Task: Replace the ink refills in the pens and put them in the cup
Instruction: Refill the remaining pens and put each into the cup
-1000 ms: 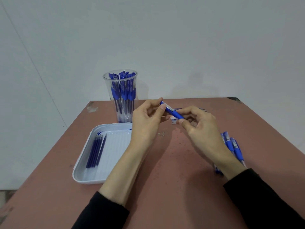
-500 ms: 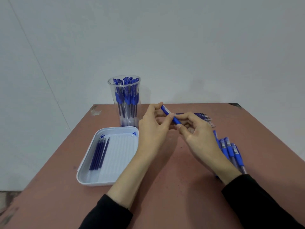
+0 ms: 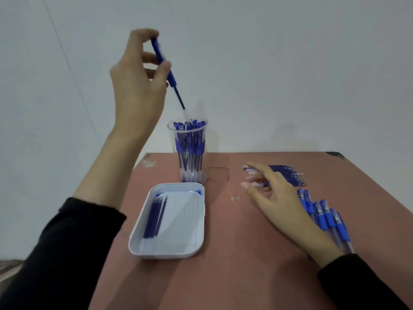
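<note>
**Entry: blue pen** [image 3: 173,80]. We recorded it pinched between the thumb and fingers of the left hand [image 3: 136,86], raised high above the table [image 3: 223,276]. Its long axis ran steeply, cap end upper left and tip lower right, with the tip right at the mouth of the clear cup [image 3: 171,136].

**Cup.** It stood at the far edge, below and right of the left hand and already crowded with pens. We judged the drop nearly lined up, though the tip would need a gap among them. Nothing stood between the pen and the cup.

**Right hand** [image 3: 274,198]. It was low and well apart from the left hand, its fingers relaxed and gripping nothing. Its fingertips were over the row of refills [image 3: 288,174] at far right. We could not tell whether they touched.

**Loose pens** [image 3: 324,218]. They lay just beside the right wrist.

**White tray** [image 3: 167,253]. It sat just nearer than the cup and held a few refills.
</note>
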### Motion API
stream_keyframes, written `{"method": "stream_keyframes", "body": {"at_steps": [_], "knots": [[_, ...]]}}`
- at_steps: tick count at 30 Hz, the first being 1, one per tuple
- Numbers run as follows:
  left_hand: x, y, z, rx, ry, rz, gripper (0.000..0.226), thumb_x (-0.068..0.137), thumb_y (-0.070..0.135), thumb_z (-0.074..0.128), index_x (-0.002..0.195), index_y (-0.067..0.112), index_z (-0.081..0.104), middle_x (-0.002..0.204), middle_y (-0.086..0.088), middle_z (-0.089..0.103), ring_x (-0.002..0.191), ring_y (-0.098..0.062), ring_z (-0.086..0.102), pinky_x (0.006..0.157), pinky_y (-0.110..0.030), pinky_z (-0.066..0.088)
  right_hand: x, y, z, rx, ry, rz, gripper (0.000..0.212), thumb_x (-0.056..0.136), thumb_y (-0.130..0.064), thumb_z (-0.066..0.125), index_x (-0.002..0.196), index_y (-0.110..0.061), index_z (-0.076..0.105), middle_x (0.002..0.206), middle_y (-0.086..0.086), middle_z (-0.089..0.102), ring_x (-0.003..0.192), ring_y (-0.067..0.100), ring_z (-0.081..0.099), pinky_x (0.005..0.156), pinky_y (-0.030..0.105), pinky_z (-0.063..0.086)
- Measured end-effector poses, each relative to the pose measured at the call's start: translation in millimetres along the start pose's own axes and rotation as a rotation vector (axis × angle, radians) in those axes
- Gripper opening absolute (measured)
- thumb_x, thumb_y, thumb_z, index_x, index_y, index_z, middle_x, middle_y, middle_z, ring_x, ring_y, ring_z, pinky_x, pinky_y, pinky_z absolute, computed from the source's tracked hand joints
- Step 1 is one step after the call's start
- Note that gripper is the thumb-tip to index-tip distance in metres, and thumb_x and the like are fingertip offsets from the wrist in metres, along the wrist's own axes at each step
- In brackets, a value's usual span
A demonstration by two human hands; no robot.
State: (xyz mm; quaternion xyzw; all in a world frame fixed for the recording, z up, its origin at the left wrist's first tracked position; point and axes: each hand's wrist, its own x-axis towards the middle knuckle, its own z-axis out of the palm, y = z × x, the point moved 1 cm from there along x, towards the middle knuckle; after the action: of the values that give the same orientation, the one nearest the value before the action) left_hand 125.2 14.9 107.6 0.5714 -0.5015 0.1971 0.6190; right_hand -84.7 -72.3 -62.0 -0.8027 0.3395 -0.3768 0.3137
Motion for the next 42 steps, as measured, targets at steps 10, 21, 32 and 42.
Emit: {"method": "stream_keyframes", "body": {"at_steps": [10, 21, 32, 42], "knots": [[-16, -42, 24, 0.24, -0.34, -0.111, 0.031, 0.09, 0.012, 0.061, 0.121, 0.014, 0.055, 0.091, -0.001, 0.06, 0.073, -0.018, 0.061, 0.058, -0.01, 0.044, 2, 1, 2, -0.029, -0.013, -0.026, 0.046, 0.083, -0.046, 0.057, 0.129, -0.039, 0.053, 0.106, -0.009, 0.061, 0.103, -0.004, 0.051, 0.096, 0.031, 0.046], [-32, -61, 29, 0.511, -0.477, -0.107, 0.044, 0.098, 0.033, 0.046, 0.074, 0.001, 0.064, 0.061, -0.01, 0.059, 0.056, -0.024, 0.046, 0.057, -0.032, 0.034, 2, 1, 3, -0.052, -0.031, -0.055, 0.041, 0.086, -0.041, 0.059, 0.127, -0.043, 0.051, 0.103, -0.011, 0.059, 0.099, -0.011, 0.046, 0.087, 0.016, 0.039], [-52, -41, 29, 0.379, -0.315, 0.004, 0.035, 0.098, 0.027, 0.046, 0.127, 0.012, 0.059, 0.119, -0.01, 0.065, 0.12, -0.03, 0.046, 0.092, -0.019, 0.028, 4, -9, -3, -0.032, 0.041, -0.044, 0.032, 0.089, -0.024, 0.063, 0.12, -0.028, 0.062, 0.094, -0.008, 0.062, 0.095, 0.006, 0.055, 0.089, 0.021, 0.044], [-182, 5, 106, 0.118, -0.68, 0.054, 0.041, 0.085, 0.03, 0.046, 0.117, 0.012, 0.064, 0.112, -0.005, 0.064, 0.109, -0.027, 0.051, 0.094, -0.017, 0.027, 7, 20, -86, -0.529, -0.009, 0.251, 0.023, 0.087, -0.021, 0.058, 0.11, -0.019, 0.063, 0.091, -0.001, 0.06, 0.092, 0.02, 0.057, 0.076, 0.029, 0.042]]}}
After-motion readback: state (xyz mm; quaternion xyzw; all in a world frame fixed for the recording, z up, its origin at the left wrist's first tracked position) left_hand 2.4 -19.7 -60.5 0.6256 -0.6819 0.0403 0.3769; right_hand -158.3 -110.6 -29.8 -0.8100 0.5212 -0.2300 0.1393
